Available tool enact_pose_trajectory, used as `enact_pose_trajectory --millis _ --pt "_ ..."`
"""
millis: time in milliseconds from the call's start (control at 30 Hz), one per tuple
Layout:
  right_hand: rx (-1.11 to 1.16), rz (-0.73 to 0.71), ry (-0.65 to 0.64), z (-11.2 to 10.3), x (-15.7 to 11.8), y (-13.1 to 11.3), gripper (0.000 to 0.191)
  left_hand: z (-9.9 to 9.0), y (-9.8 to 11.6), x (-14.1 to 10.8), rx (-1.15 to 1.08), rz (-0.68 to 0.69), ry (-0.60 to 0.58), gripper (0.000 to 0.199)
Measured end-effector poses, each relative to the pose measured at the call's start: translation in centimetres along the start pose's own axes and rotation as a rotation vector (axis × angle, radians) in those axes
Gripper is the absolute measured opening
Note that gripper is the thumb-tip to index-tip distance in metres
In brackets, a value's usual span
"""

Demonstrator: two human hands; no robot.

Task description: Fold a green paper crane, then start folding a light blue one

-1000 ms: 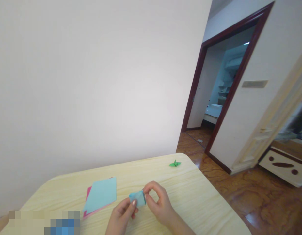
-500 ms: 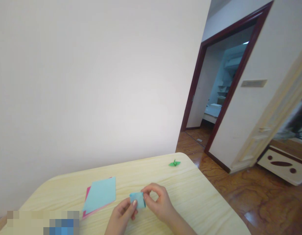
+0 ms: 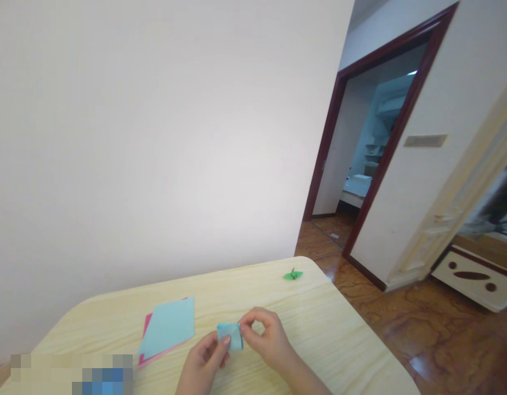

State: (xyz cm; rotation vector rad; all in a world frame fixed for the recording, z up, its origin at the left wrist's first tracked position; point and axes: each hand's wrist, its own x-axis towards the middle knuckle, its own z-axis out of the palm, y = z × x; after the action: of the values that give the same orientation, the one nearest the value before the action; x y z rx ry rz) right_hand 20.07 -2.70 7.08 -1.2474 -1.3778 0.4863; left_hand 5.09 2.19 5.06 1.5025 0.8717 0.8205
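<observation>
A small square of folded light-blue paper is held up between my two hands over the table. My left hand pinches its lower left part, with the thumb lying on the front face. At the upper right corner, my right hand has thumb and forefinger closed on the paper's edge. A layer along the right side stands slightly apart. The fingers behind the paper are partly hidden.
Left of my hands, light-blue sheets lie over pink paper on the wooden table. A green folded-paper crane sits near the far right corner. A wall rises behind the table; a doorway stands to the right.
The folded paper has shifted very slightly left and turned a little in my fingers. Both hands keep their grip, and the rest looks the same.
</observation>
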Motion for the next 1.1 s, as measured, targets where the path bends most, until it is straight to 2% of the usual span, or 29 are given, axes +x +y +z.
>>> enact_pose_trajectory --millis 367,567,967,1100 --pt "-0.005 -0.018 -0.005 0.1 0.1 0.0 0.013 0.0 0.7 -0.2 0.014 0.021 0.092 0.042" --pt "-0.021 0.011 0.037 0.4 -0.1 -0.1 0.005 0.2 0.8 -0.2 0.018 0.037 0.121 0.039" --pt "-0.044 0.059 0.051 0.5 0.0 0.0 0.005 0.1 0.7 -0.2 0.037 0.03 0.105 0.042" --pt "-0.057 0.097 0.027 0.6 0.0 0.2 0.009 0.1 0.5 -0.2 0.054 0.019 0.062 0.041"
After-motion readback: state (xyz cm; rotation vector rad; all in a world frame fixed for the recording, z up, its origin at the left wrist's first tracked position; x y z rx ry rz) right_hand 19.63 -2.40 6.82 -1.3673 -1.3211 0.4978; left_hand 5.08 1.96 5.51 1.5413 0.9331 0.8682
